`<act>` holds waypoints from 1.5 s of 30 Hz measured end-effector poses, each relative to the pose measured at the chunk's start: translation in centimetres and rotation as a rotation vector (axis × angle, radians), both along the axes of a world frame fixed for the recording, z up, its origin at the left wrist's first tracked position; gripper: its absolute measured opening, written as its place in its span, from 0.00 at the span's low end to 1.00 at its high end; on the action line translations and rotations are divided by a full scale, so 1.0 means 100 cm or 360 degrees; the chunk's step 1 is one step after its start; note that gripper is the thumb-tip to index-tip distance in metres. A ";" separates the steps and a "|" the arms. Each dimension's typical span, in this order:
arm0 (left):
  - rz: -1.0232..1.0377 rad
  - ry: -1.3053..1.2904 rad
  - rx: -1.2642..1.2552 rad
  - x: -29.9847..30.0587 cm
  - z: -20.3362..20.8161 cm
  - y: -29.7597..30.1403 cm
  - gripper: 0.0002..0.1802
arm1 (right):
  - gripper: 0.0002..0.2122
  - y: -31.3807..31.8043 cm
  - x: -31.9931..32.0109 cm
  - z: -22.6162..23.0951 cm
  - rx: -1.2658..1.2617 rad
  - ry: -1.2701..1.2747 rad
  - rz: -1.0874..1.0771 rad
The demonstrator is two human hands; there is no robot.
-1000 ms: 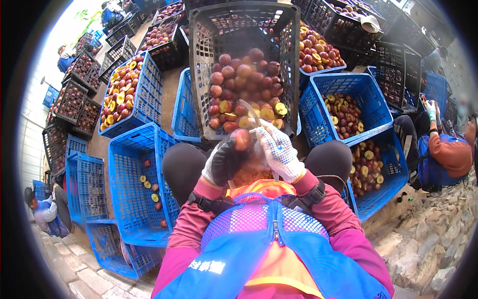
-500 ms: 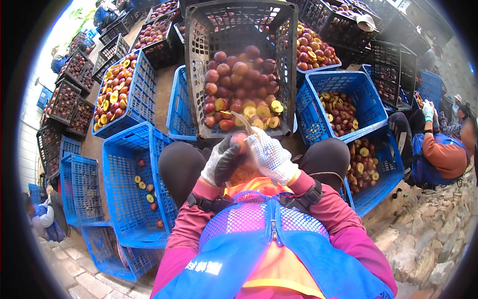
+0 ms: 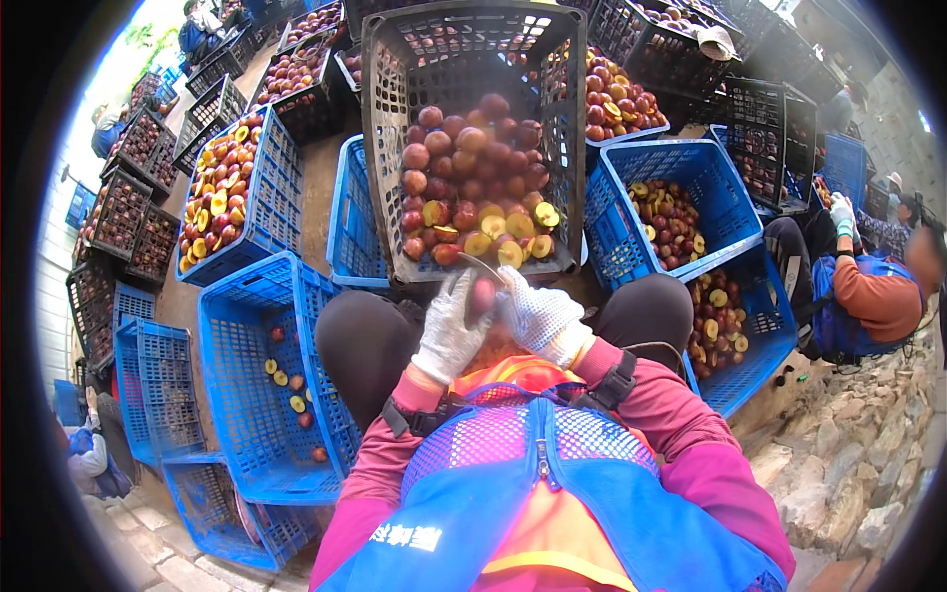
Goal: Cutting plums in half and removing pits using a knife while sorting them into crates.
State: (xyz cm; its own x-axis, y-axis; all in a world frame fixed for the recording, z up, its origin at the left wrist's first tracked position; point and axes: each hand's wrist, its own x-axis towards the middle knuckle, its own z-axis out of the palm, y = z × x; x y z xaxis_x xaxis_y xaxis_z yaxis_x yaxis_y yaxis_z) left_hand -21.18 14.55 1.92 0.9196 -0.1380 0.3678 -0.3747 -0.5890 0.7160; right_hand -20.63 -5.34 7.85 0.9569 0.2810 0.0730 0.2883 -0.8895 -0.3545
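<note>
My left hand (image 3: 450,331), in a white glove, grips a dark red plum (image 3: 480,297) just in front of my chest. My right hand (image 3: 538,316), also gloved, holds a small curved knife (image 3: 479,266) whose blade lies against the top of the plum. Straight ahead, tilted toward me, stands a black crate (image 3: 380,148) holding many whole red plums (image 3: 469,163), with yellow cut halves (image 3: 513,242) along its near edge. My knees flank my hands.
A blue crate (image 3: 237,395) at my left holds a few plum pieces. Blue crates (image 3: 691,158) at my right hold cut fruit. More black and blue crates of plums fill the ground ahead. A seated person (image 3: 868,296) works at the right; others are at the left edge.
My hands stay together over the plum; the knife has shifted from beside the fruit to across its top, and the plum has turned a little in my left hand.
</note>
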 end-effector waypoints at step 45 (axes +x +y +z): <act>0.0145 0.0691 -0.1440 -0.005 -0.006 -0.002 0.22 | 0.10 0.005 -0.036 -0.005 0.0128 -0.0127 0.0274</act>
State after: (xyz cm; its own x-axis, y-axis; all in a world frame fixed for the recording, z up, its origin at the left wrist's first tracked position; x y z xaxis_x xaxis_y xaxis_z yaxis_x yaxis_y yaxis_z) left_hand -21.65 14.33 1.28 0.9921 0.1045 -0.0700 0.0444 0.2301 0.9722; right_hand -24.23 -4.79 7.38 0.8854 0.4304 0.1753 0.4638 -0.7944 -0.3922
